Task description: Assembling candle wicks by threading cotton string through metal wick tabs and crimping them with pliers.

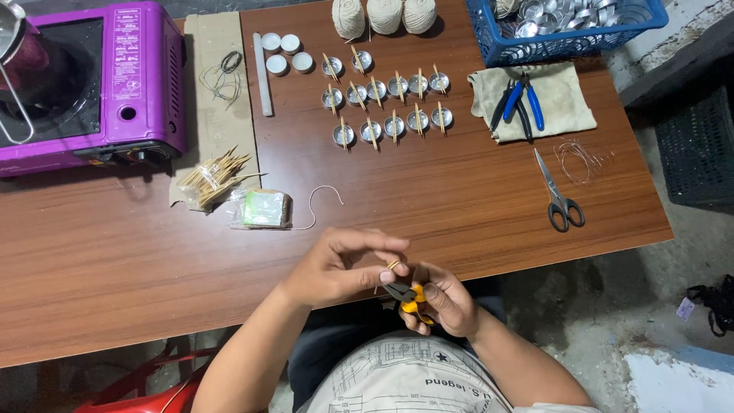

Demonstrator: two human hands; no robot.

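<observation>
Blue basket: sat at far right corner of table [459,183], plastic mesh [566,42], heaped w/ empty silver tealight cups [562,14].
Cups on table: three rows of small metal cups [386,103] in mid-far area, each w/ a thin wooden stick laid across the rim; contents too small to tell.
White candles: four round ones [284,52] left of the cup rows, beside a pale flat stick [263,74].
Twine: three cream balls [384,15] at far edge.
Stove: purple portable burner [99,84] far left, pot on it, only partly in frame.
Sticks: loose bundle of wooden skewers [214,177] on a paper scrap near the stove; small clear packet [264,208] just beside, wick piece [321,200] curling out of it.
Cloth: beige rag [535,99] w/ blue-handled pliers [520,103] on top; grey scissors [558,195] and thin wire loops [579,159] near it.
Left hand: left hand [344,268] at near table edge, thumb + forefinger pinched on a small tan wick bit [393,265].
Right hand: right hand [443,302] clenched round yellow-handled cutters [405,297], below table edge, over lap.
Wick bit vs fingers: held at left fingertips, just above the dark cutter jaws; touching or not, can't tell.
</observation>
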